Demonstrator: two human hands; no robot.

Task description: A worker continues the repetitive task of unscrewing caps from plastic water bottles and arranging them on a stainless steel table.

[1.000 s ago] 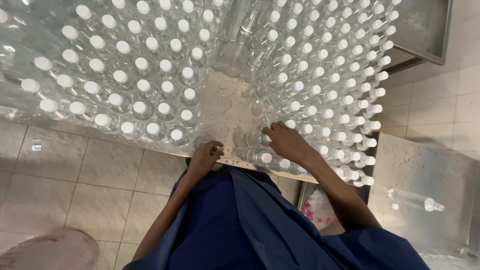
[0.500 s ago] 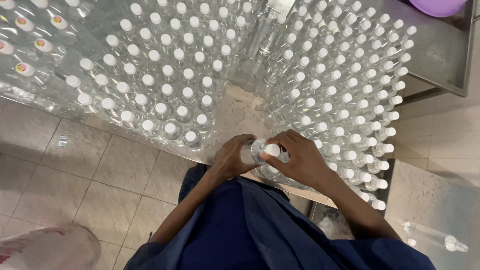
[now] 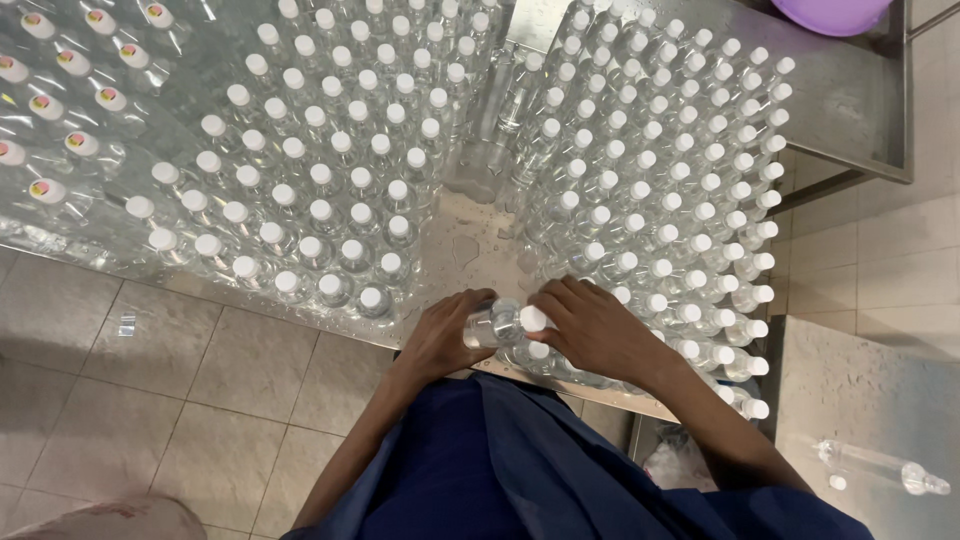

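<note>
The left hand (image 3: 440,335) has its grip closed around the body of a small clear plastic bottle with a white screw cap (image 3: 505,321), which lies tilted on its side at the near edge of the wet steel tabletop (image 3: 470,250). The right hand (image 3: 600,330) rests against the capped end of that bottle, fingers curled over it and spread across the neighbouring caps; whether this grip is fully closed on the cap cannot be told.

Just beside the right hand, a dense block of upright clear bottles with white caps (image 3: 680,200) fills the right part of the tabletop. A second block of the same capped bottles (image 3: 310,190) stands to the left, with a bare wet strip between the two blocks. In that strip, farther away, several uncapped clear bottles (image 3: 495,120) stand together. At the far left, bottles with coloured stickers on their caps (image 3: 60,110) stand in rows.

Below the tabletop lie beige floor tiles (image 3: 200,380). A lilac plastic basin (image 3: 835,12) sits at the far right corner. A single clear bottle (image 3: 885,468) lies on a lower grey surface to the right.
</note>
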